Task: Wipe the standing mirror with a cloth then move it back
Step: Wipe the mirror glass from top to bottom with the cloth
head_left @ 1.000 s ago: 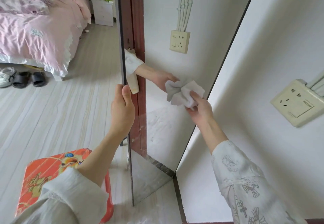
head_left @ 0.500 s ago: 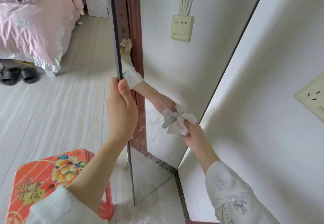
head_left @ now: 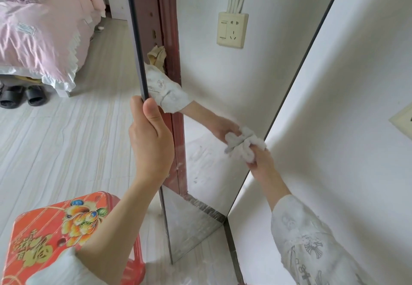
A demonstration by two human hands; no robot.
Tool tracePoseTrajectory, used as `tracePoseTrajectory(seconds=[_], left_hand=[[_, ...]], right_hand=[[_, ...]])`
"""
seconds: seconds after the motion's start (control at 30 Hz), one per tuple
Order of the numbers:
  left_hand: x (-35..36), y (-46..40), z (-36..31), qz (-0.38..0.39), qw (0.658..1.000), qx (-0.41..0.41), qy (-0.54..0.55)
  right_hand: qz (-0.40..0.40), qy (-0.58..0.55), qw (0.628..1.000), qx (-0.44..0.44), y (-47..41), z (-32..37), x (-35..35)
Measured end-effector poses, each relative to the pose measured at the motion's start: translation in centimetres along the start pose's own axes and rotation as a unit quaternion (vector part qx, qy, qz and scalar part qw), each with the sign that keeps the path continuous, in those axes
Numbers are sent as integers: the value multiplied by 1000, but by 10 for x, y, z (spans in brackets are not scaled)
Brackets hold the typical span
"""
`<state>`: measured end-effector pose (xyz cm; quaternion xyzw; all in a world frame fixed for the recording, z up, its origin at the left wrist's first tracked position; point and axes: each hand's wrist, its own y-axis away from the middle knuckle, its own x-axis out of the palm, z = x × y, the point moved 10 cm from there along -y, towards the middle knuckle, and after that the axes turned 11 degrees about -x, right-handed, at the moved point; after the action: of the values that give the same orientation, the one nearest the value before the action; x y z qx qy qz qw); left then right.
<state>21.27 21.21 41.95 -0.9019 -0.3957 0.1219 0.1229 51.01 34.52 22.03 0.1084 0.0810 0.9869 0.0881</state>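
Observation:
The tall standing mirror (head_left: pixel 209 84) with a thin dark frame leans against the white wall, its glass showing a reflected socket, a red door frame and my mirrored arm. My left hand (head_left: pixel 150 142) grips the mirror's left edge at mid height, thumb on the front. My right hand (head_left: pixel 260 162) holds a crumpled white cloth (head_left: pixel 249 148) pressed on the glass near the mirror's right edge, low down. Faint wipe smears show on the glass below the cloth.
A red plastic stool (head_left: pixel 53 233) with a flower print stands at the bottom left, close to the mirror's foot. A bed with pink bedding (head_left: pixel 40 28) fills the far left, with black slippers (head_left: pixel 22 97) beside it. A wall socket (head_left: pixel 403 121) sits on the right wall.
My right hand has carried the cloth down the glass along the mirror's right edge. My left hand has kept its grip on the left edge.

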Motion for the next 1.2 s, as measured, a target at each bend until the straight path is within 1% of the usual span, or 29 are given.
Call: tracePoseTrajectory(seconds=[0.07,0.1,0.17,0.23,0.27,0.3,0.37,0.4,0.43,0.47,0.53,0.6,0.7,0.73,0.8,0.87,0.97,1.0,1.03,1.07,1.1,1.13,1.2], left_hand=[[-1,0,1,-2,1000,1,-1],[0,0,0,1,1000,3,-1],[1,2,-2,7,1000,6,-1],[1,4,-4,10,1000,4,-4],[1,5,-4,11,1000,1,-6],[1,5,-4,11,1000,-3,-7],[0,4,-2,10,1000,-11,-6],[0,4,-1,8,1000,-14,-5],[0,3,-1,7,1000,-15,-6],[0,2,-1,6,1000,-15,-8],[0,2,-2,4,1000,-15,-11],[0,3,-1,2,1000,-17,-10],[1,6,-5,2,1000,-6,-2],[0,7,-6,5,1000,-2,0],[-1,8,-9,10,1000,-1,5],[-2,7,-7,7,1000,-4,4],[-1,7,-4,2,1000,-7,5],[-1,7,-4,3,1000,-8,6],[-1,8,-3,4,1000,-10,6],[0,8,-4,7,1000,-12,5],[0,8,-4,10,1000,-12,4],[0,8,-5,11,1000,-13,2],[-1,7,-5,12,1000,-14,0]], right_hand=[[12,62,992,112,10,-51,-13],[8,65,987,150,14,-66,-19],[-33,44,984,169,14,-69,-31],[-77,26,988,135,11,-44,-44],[-88,18,991,101,8,-23,-49],[-74,2,996,51,4,2,-48],[15,-76,994,-72,-1,61,-29],[38,-123,986,-108,-3,84,-22],[33,-165,979,-117,-8,97,-20],[18,-192,975,-115,-13,103,-19],[25,-177,979,-102,-22,104,-7],[45,-144,983,-101,-26,89,6],[22,-186,979,-82,-26,64,6],[19,-181,980,-81,-27,58,4],[7,-136,988,-71,-27,47,-2],[-22,-66,998,-6,-27,21,-15],[24,50,994,97,-16,-15,-26],[-3,82,989,120,-14,-21,-39],[-44,91,986,130,-11,-21,-53],[-82,89,985,121,-12,-16,-65],[-95,79,988,97,-15,-6,-71],[-89,52,993,61,-21,10,-71],[-74,-54,996,-11,-30,45,-64]])
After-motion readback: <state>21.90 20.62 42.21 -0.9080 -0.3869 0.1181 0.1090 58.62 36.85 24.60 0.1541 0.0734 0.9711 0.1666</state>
